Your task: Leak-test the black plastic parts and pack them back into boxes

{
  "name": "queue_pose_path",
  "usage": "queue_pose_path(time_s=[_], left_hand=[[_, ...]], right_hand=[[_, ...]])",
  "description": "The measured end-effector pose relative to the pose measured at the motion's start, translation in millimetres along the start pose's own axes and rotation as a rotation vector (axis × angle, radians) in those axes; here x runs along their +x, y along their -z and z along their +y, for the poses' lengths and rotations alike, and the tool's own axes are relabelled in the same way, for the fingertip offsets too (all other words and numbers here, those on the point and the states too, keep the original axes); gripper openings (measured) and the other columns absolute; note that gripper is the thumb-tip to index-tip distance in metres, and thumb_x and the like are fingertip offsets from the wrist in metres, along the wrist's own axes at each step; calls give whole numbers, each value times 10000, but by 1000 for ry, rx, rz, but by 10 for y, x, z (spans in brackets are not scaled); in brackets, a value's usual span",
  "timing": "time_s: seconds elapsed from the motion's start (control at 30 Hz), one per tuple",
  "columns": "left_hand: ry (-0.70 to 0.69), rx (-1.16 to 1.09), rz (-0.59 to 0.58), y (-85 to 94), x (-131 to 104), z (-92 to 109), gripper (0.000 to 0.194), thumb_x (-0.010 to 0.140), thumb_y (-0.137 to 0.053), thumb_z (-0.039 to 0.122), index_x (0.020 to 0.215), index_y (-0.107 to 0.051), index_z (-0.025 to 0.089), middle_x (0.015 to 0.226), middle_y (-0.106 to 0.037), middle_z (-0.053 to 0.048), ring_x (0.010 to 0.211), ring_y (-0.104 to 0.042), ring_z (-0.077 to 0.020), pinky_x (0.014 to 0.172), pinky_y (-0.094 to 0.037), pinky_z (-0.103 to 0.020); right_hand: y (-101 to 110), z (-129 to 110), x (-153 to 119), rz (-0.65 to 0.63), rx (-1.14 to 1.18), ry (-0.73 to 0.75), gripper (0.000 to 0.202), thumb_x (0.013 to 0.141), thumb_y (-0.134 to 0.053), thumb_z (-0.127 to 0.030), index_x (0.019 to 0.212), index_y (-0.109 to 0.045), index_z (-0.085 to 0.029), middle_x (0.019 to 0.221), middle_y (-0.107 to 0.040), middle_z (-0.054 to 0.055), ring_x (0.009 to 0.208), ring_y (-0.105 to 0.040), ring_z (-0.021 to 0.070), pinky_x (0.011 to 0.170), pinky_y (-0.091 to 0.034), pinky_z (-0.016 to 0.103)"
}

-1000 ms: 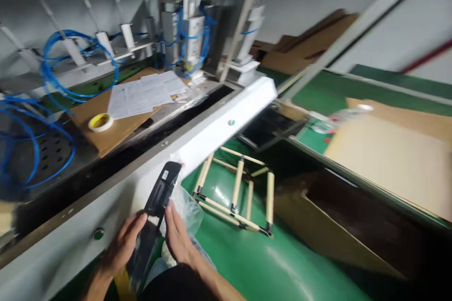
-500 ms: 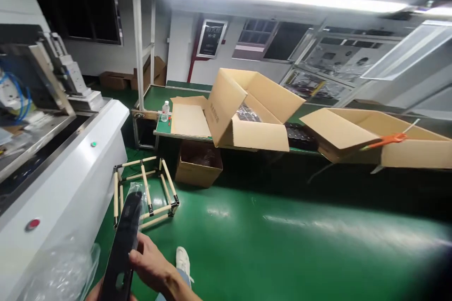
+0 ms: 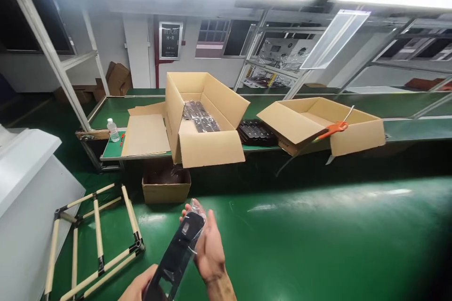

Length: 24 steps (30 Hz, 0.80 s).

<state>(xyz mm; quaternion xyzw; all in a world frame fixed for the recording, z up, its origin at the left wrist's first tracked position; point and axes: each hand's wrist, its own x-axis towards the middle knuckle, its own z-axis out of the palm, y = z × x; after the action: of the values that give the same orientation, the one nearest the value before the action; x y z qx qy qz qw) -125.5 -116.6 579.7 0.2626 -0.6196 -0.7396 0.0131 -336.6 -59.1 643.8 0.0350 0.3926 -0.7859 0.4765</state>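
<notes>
The left hand (image 3: 138,287) grips the black panel's (image 3: 176,256) lower end; the right hand's (image 3: 209,249) fingers spread loosely beside its plastic-wrapped top.

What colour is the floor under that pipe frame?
Green, showing best in the current head view.

Water bottle (image 3: 113,130) on the green bench (image 3: 141,100), near a framed sign (image 3: 170,40) on the wall.

Blk part, both hands (image 3: 176,263).
</notes>
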Motion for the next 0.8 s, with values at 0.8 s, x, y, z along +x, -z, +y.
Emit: queue_pose_path(time_s=[0.8], left_hand=[[200, 1129, -159, 1021, 2533, 857, 730, 961, -477, 406, 1649, -412, 169, 1455, -657, -215, 1324, -622, -428, 1156, -467, -547]], right_hand=[[-1569, -2663, 3375, 391, -1642, 722, 592, 972, -592, -396, 1458, -366, -147, 1317, -701, 149, 1176, -694, 227, 1029, -533, 332]])
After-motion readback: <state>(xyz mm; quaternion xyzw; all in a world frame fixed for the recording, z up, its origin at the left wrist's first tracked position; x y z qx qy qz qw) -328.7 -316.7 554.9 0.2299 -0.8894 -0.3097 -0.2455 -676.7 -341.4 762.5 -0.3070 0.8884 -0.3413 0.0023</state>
